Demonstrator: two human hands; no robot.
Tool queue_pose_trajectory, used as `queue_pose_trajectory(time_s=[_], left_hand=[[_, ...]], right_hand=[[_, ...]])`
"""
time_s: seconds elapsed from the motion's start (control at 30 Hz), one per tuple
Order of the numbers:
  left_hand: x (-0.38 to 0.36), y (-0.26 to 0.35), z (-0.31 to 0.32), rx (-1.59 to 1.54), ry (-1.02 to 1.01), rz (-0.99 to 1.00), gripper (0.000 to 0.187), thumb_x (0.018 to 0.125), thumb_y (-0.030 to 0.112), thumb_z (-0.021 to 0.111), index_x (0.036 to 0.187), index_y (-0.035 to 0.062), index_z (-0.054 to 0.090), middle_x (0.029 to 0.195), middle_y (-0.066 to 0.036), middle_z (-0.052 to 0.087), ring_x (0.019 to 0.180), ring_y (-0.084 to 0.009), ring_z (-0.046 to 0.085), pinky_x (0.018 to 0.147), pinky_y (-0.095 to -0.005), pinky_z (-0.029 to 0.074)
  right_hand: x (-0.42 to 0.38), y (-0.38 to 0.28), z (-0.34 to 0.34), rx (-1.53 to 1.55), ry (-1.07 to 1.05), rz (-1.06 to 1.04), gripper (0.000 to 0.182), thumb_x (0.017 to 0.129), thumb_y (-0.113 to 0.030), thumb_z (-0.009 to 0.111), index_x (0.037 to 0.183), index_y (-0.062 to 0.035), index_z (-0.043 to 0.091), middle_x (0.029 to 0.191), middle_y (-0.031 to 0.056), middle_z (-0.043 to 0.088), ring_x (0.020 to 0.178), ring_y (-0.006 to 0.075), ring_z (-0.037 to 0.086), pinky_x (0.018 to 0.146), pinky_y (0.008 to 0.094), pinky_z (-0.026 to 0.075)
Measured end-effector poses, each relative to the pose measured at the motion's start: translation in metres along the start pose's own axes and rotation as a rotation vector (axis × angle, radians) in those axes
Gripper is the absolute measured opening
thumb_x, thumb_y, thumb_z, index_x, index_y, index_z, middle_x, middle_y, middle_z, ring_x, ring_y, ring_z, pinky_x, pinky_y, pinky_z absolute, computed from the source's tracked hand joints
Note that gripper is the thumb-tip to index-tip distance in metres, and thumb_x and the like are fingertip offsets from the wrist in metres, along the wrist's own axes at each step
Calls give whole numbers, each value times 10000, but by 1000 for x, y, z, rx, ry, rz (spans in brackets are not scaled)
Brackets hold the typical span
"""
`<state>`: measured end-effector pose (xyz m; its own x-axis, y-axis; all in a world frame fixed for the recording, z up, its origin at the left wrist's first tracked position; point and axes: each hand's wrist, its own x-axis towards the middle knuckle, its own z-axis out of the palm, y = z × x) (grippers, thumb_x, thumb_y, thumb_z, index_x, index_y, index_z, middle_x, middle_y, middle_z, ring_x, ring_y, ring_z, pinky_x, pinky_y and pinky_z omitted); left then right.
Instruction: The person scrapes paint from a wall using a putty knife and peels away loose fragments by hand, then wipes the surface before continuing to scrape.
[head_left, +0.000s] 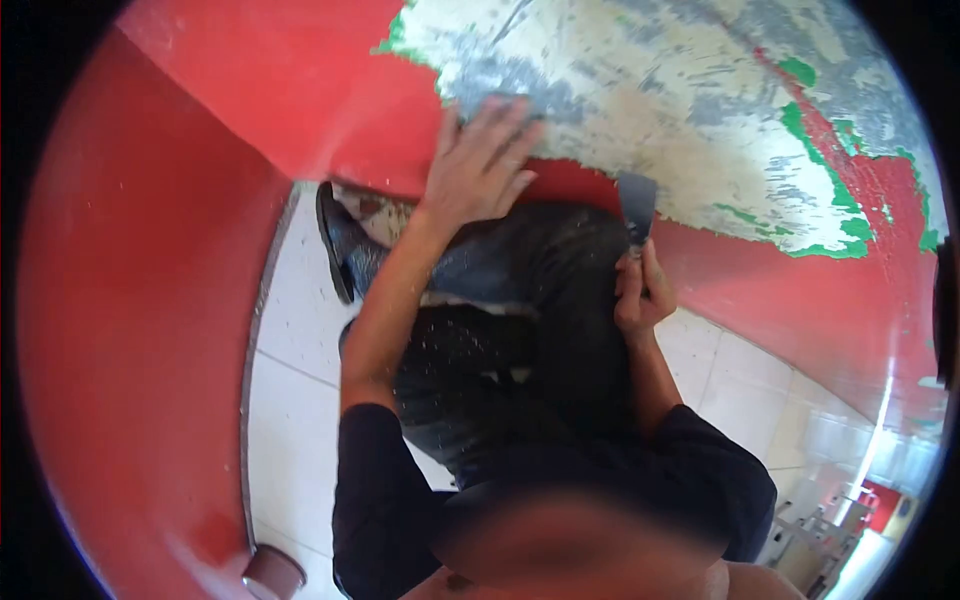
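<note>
My left hand [482,165] rests flat, fingers spread, on the wall where red paint [330,100] meets a scraped, whitish-grey patch [650,110]. My right hand [640,290] is closed around the handle of a paint scraper [637,205]. Its dark blade points up and touches the red band just below the scraped patch. Green paint flakes [820,245] edge the bare area. My knee in dark jeans sits between both arms.
A red curved wall [130,330] closes in the left side. White floor tiles [290,400] lie below, with my dark shoe [340,245] on them. A small round container [272,573] stands at the bottom left. Metal frames [810,535] stand at the lower right.
</note>
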<state>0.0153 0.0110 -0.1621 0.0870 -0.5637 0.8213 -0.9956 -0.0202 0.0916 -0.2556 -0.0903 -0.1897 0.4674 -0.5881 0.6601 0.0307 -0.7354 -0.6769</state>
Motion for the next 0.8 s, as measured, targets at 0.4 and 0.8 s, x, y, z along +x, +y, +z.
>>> queue_pose_trajectory(time_s=[0.4, 0.8], left_hand=[[-18, -44, 2, 161, 15, -103, 727, 880, 447, 514, 1394, -44, 362, 1450, -289, 310, 1362, -411, 252, 1100, -599, 174], [-35, -28, 11, 270, -121, -349, 551, 859, 372, 549, 1185, -69, 497, 1317, -248, 456, 1278, -445, 344, 1031, -657, 258]], right_hand=[[1, -3, 11, 66, 23, -39, 385, 951, -10, 472, 1330, 52, 488, 790, 112, 626, 512, 69, 469, 473, 200, 389], [-1, -1, 9, 38, -1, -81, 379, 954, 5, 478, 1331, 40, 492, 808, 115, 633, 522, 66, 469, 476, 196, 388]])
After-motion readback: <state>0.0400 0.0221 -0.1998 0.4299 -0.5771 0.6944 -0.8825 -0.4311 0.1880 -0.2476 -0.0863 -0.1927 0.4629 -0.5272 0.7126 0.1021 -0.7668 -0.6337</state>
